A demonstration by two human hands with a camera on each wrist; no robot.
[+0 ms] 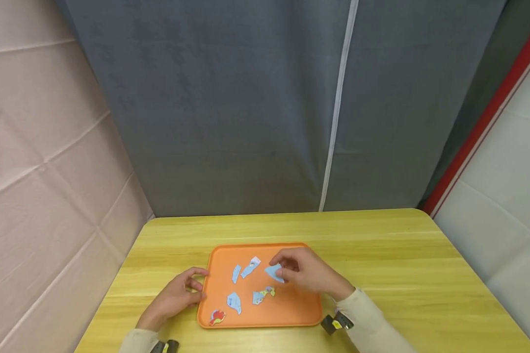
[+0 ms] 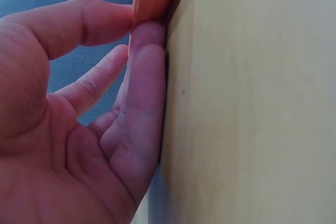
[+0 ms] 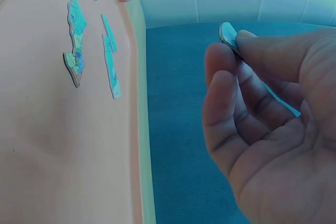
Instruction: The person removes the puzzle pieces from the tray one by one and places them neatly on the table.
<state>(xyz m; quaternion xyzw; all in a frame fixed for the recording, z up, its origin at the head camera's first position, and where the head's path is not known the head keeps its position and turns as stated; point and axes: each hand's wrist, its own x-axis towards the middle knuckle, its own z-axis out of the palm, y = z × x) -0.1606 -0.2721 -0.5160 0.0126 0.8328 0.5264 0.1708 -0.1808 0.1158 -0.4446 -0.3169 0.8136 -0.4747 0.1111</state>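
My right hand (image 1: 306, 268) pinches a light-blue puzzle piece (image 1: 274, 272) between thumb and fingers above the orange tray (image 1: 291, 314). In the right wrist view the piece's thin edge (image 3: 229, 34) shows at the fingertips; the hand hides part of it. My left hand (image 1: 175, 294) rests on the table with its fingertips touching the tray's left rim, as the left wrist view also shows. On the tray lie two narrow blue pieces (image 1: 250, 267), a larger blue piece (image 1: 234, 302), a blue-and-yellow piece (image 1: 260, 296) and a red piece (image 1: 218, 317) in the front left corner.
The tray lies flat on a yellow wood-grain table (image 1: 380, 255), near its front edge. A dark grey curtain (image 1: 229, 122) hangs behind the table. Pale cloth walls (image 1: 48, 196) stand to the left and right.
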